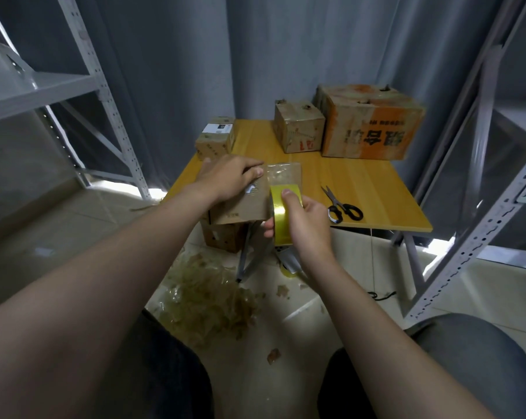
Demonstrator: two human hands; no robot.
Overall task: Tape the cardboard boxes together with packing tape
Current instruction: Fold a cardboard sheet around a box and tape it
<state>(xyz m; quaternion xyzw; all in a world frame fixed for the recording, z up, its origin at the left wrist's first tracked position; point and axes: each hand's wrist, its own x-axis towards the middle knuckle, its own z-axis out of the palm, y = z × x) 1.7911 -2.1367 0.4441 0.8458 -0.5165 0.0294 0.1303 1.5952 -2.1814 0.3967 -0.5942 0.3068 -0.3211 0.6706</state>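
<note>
Head view: left hand presses flat on the cardboard box, right hand grips tape roll at its edge.

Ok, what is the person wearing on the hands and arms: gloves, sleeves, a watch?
Nothing shows. The left hand and right hand are ungloved, with no rings visible, and neither wrist carries a watch or band. Both forearms are bare to the frame edge; no sleeve is in view.

Tape roll between near box and scissors; big box behind, on table.
</note>
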